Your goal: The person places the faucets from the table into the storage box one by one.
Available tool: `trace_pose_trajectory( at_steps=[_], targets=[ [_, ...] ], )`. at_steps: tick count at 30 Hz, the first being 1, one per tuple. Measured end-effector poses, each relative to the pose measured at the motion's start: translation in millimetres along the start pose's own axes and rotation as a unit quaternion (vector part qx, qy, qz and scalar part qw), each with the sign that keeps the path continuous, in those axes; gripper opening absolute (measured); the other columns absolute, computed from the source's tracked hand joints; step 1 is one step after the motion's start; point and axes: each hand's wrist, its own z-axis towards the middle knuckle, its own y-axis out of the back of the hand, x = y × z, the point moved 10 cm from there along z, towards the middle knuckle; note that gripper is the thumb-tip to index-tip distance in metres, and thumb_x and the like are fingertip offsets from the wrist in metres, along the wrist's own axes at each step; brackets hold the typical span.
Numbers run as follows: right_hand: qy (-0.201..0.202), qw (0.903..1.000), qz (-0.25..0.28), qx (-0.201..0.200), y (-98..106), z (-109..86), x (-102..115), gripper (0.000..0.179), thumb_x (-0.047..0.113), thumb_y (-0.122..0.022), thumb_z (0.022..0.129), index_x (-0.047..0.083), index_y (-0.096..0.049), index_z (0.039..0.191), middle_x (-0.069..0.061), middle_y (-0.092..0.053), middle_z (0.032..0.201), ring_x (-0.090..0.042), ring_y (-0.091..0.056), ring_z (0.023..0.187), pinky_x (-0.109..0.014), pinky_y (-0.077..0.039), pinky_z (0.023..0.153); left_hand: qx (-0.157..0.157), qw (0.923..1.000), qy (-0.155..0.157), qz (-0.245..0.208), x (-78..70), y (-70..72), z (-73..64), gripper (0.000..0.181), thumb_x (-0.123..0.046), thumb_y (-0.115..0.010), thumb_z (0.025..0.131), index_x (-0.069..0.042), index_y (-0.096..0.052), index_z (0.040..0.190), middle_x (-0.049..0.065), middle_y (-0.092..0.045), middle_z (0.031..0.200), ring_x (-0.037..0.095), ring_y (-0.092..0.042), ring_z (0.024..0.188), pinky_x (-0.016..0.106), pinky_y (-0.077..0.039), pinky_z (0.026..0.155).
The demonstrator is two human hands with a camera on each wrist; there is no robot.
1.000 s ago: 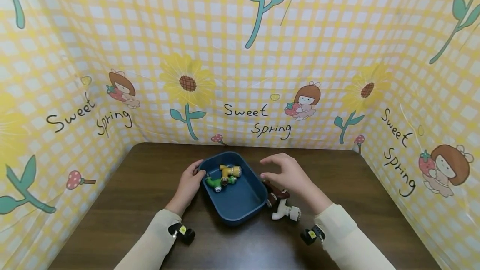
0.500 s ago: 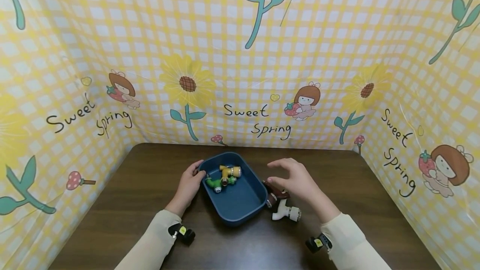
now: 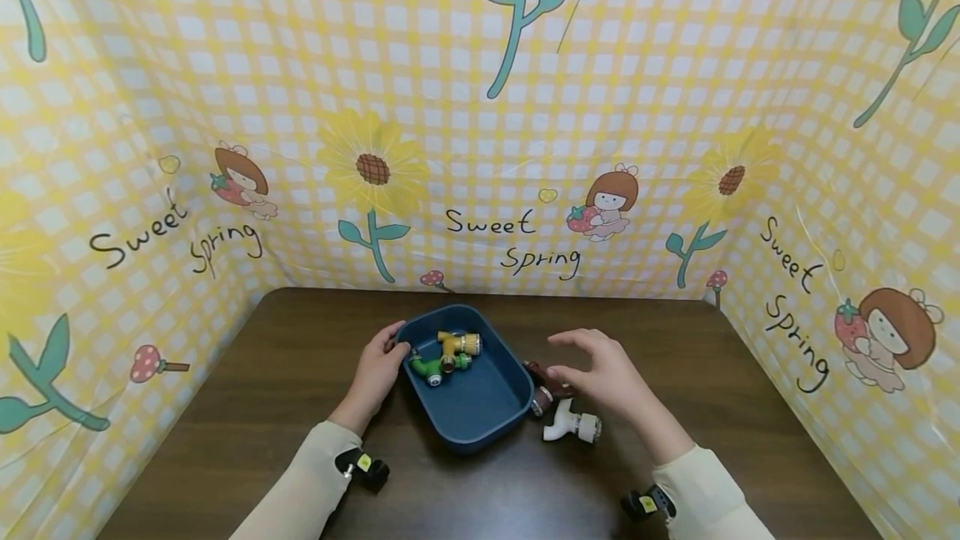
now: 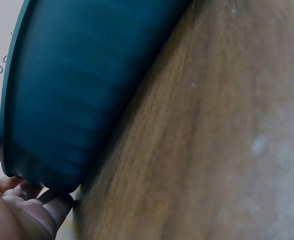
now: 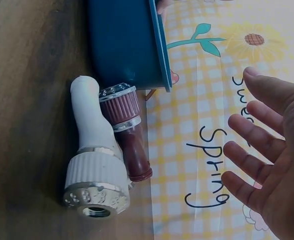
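Note:
A dark blue plastic tub [image 3: 483, 407] stands on the table. My left hand [image 3: 378, 369] grips its far left corner, thumb at the rim; in the left wrist view the fingers [image 4: 34, 207] curl against the outer wall. Inside the tub lie a yellow tap [image 3: 455, 346] and a green tap [image 3: 426, 369], partly overlapping. Outside its right side, a dark red-brown tap [image 3: 542, 401] and a white tap [image 3: 570, 423] lie close together. My right hand [image 3: 615, 373] hovers beside and above these two, fingers apart and holding nothing; its thumb overlaps the red-brown tap in the head view.
The brown wooden table [image 3: 255, 407] extends around the tub. A yellow checked cloth [image 3: 480, 148] with flowers and lettering hangs behind it and along both sides. Each wrist carries a small black camera, such as the right one [image 3: 645, 505].
My right hand has drawn back from the tub, moving right and closer to me, with its fingers spread throughout. The left hand, the tub and the taps keep their places.

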Motion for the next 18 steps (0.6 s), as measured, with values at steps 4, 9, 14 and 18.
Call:
trace_pose_trajectory(
  at_steps=[4,9,14,18],
  targets=[
    [-0.005,1.0000,-0.002,-0.004,0.6,-6.4,-3.8,0.042,0.031,-0.084,0.086,0.024,-0.072,0.125,0.003,-0.068,0.129,-0.026,-0.058,0.129,-0.053,-0.047,0.105,-0.001,1.0000,-0.002,0.001,-0.8,0.8,0.2,0.049,-0.018,-0.053,0.105,-0.010,-0.046,0.153,0.018,-0.048,0.154,0.030,-0.047,0.139,0.047,-0.039,0.113],
    [-0.006,0.9999,0.007,-0.005,0.1,-13.9,-7.7,0.043,0.032,-0.084,0.085,0.025,-0.072,0.125,0.003,-0.069,0.129,-0.026,-0.058,0.128,-0.053,-0.047,0.105,0.000,1.0000,0.000,0.001,-1.3,2.4,0.5,0.049,-0.018,-0.052,0.105,-0.010,-0.046,0.153,0.018,-0.048,0.154,0.030,-0.046,0.139,0.048,-0.038,0.115],
    [-0.004,0.9999,0.003,-0.010,0.0,-19.9,-11.3,0.043,0.031,-0.085,0.085,0.025,-0.071,0.125,0.005,-0.069,0.126,-0.024,-0.059,0.126,-0.052,-0.048,0.103,0.003,1.0000,0.004,0.001,0.3,2.6,0.9,0.049,-0.019,-0.052,0.105,-0.011,-0.046,0.153,0.018,-0.047,0.155,0.030,-0.045,0.141,0.048,-0.037,0.116],
    [-0.010,0.9999,0.011,-0.007,-0.5,-25.2,-14.8,0.044,0.030,-0.085,0.085,0.025,-0.071,0.126,0.006,-0.070,0.125,-0.024,-0.060,0.125,-0.053,-0.048,0.102,0.004,1.0000,0.004,0.002,0.9,0.9,0.9,0.049,-0.019,-0.053,0.105,-0.011,-0.046,0.153,0.018,-0.048,0.155,0.030,-0.046,0.141,0.048,-0.037,0.116]
  ],
)
